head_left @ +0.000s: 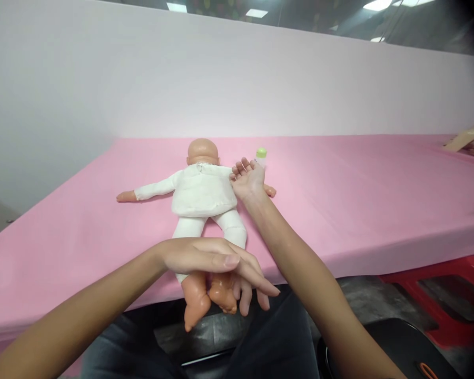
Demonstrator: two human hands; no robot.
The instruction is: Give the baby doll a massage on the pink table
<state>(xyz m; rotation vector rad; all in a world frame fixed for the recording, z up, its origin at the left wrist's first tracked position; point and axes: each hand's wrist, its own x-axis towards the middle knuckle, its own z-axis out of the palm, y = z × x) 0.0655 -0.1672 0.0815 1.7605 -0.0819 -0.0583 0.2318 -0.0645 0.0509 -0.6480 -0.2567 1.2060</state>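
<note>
The left hand (219, 258) stretches, fingers extended, across the lower legs of a doll (203, 189), while the right hand (248, 181) turns palm up beside its body — both released, though contact is hard to tell. The doll lies back-of-head up on the worktop (339, 210), feet overhanging — a green-capped bottle (261, 153) stands just beyond the right hand.

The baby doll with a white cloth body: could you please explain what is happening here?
A person's open left hand extends across the legs of the doll; the open right hand, palm up, is beside its torso. Contact is unclear. The doll lies on the pink cloth-covered table, the back of its head showing. A pale bottle with a green cap stands behind the right hand.
</note>
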